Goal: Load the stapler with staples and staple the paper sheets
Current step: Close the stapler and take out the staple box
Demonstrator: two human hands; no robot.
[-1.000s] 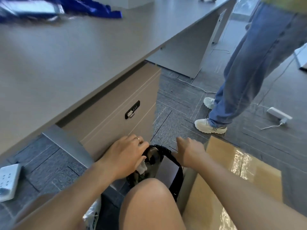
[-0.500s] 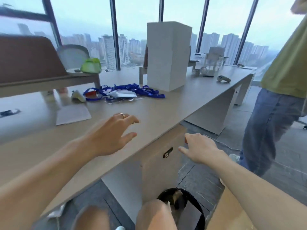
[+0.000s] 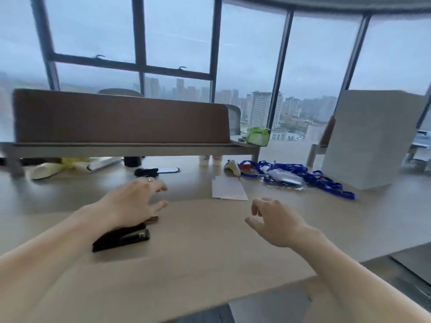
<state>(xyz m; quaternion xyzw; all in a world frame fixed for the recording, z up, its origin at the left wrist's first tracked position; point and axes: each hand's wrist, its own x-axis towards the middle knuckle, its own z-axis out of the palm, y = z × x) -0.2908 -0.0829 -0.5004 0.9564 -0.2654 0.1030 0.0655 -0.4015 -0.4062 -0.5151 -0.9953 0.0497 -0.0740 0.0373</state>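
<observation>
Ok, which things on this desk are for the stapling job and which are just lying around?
For the job: black stapler, white paper sheets, small brown item beside the stapler (possibly staples; mostly hidden).
Lying about: blue lanyards, green packet, tall white box, two small bottles.

Two bare arms reach in from the lower edge, uncovered from the wrists back to where the view cuts them off; the left hand (image 3: 130, 203) wears a thin gold-coloured ring (image 3: 149, 180) on one finger; the right hand (image 3: 277, 223) is bare; blur hides finer detail.
</observation>
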